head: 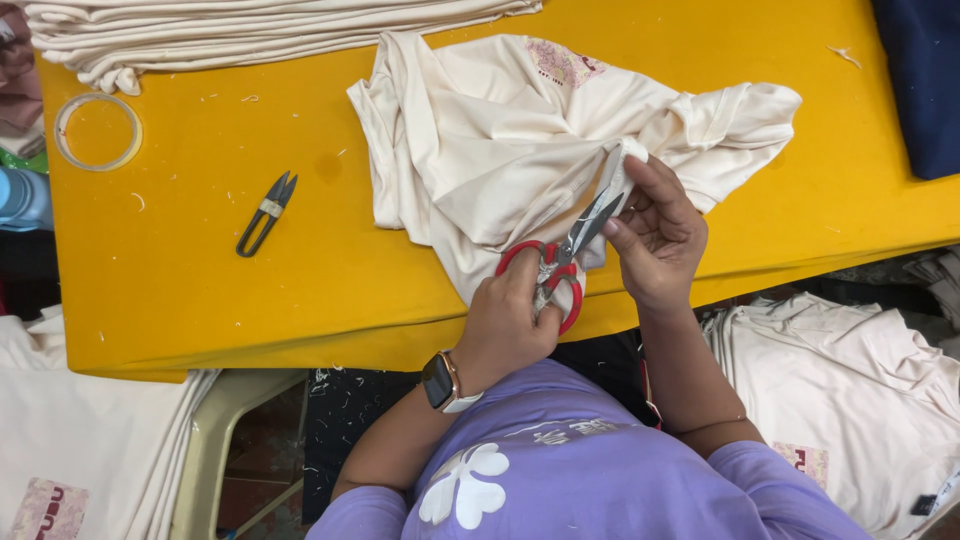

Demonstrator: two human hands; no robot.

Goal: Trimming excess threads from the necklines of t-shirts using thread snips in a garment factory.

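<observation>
A crumpled cream garment (500,130) with a small pink print lies on the yellow table (200,260). My left hand (505,320), with a watch on its wrist, grips red-handled scissors (565,255). Their blades point up and to the right at a fold of the garment. My right hand (655,235) pinches that fold at the table's near edge, right beside the blade tips.
Small black thread snips (265,212) and a clear tape roll (97,131) lie on the table's left. Folded cream garments (250,30) are stacked at the back left, with dark blue fabric (925,80) at the back right. More cream shirts are piled lower right (850,400) and lower left (70,430).
</observation>
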